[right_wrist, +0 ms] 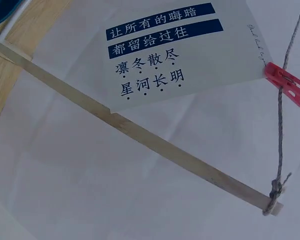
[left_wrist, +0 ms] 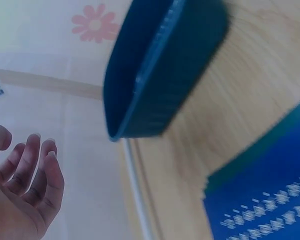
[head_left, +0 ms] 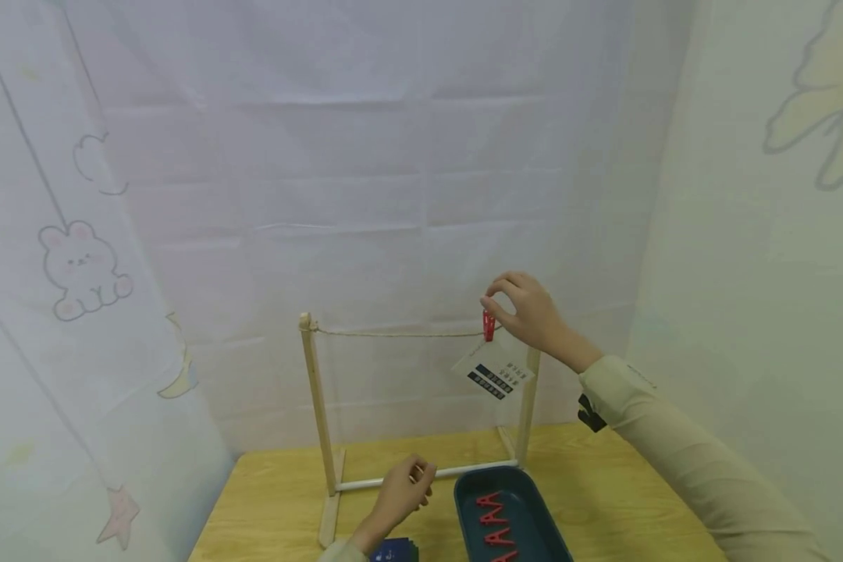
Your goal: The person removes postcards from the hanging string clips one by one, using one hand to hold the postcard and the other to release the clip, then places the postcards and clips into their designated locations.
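A white card (right_wrist: 190, 60) printed with Chinese characters hangs tilted from the twine (head_left: 400, 336), held at its corner by a red clothespin (right_wrist: 285, 82). Just above the clothespin's handles is my right hand (head_left: 527, 312), thumb and forefinger bent towards each other; in the right wrist view no finger lies on the visible handles. My left hand (head_left: 402, 488), fingers loosely curled and holding nothing, hovers low in front of the rack. Below it lies a stack of blue cards (left_wrist: 270, 200). Beside it stands a dark blue tray (left_wrist: 165, 85) with several red clothespins (head_left: 497, 537) inside.
The twine is tied between two wooden posts (head_left: 314, 390), joined low down by a white rod (head_left: 365, 484). The rack stands on a yellow wooden table (head_left: 267, 499). White sheets (head_left: 365, 195) with cartoon drawings hang behind and at both sides.
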